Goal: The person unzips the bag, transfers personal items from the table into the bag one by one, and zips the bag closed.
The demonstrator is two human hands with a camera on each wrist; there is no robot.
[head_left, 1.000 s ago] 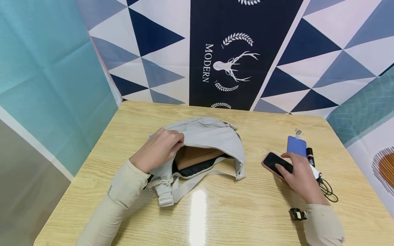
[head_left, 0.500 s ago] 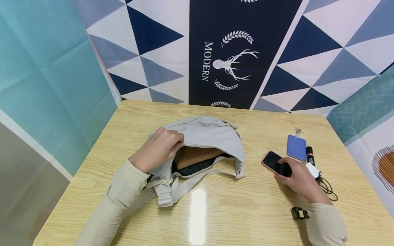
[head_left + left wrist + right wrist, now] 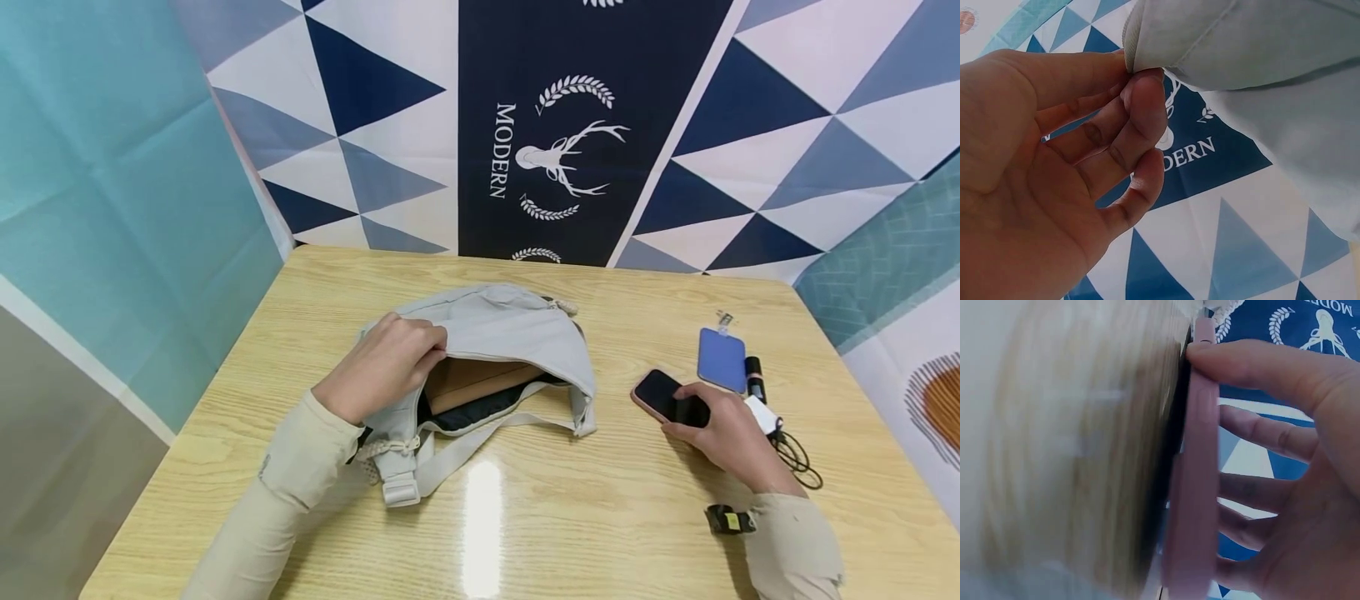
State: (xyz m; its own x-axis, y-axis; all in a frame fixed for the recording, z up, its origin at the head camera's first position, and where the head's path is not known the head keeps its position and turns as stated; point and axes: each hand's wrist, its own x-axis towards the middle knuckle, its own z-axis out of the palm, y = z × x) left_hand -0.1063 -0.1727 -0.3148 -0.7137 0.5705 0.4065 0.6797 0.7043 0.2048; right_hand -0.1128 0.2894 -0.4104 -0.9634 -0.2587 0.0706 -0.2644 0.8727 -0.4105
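A light grey sling bag [image 3: 510, 329] lies on the table with its main pocket gaping, and something brown [image 3: 476, 383] shows inside. My left hand [image 3: 390, 358] pinches the edge of the bag's opening between thumb and fingers; the left wrist view shows the fabric [image 3: 1210, 44] caught at the fingertips. On the right, my right hand [image 3: 731, 429] grips a smartphone [image 3: 660, 392] with a black screen and pink case. In the right wrist view the phone [image 3: 1194, 469] is edge-on, the thumb against its side. Whether it is off the table cannot be told.
Right of the phone lie a blue card holder [image 3: 722, 358] with a clip, a small black tube [image 3: 754, 379], and a white block [image 3: 762, 414] beside a coiled black cable [image 3: 798, 458]. A patterned cloth [image 3: 390, 125] hangs behind the wooden table [image 3: 570, 517].
My right hand has closed its grip on the phone, the fingers now bent over it, and the phone has shifted slightly left. The left hand stays at the bag's edge.
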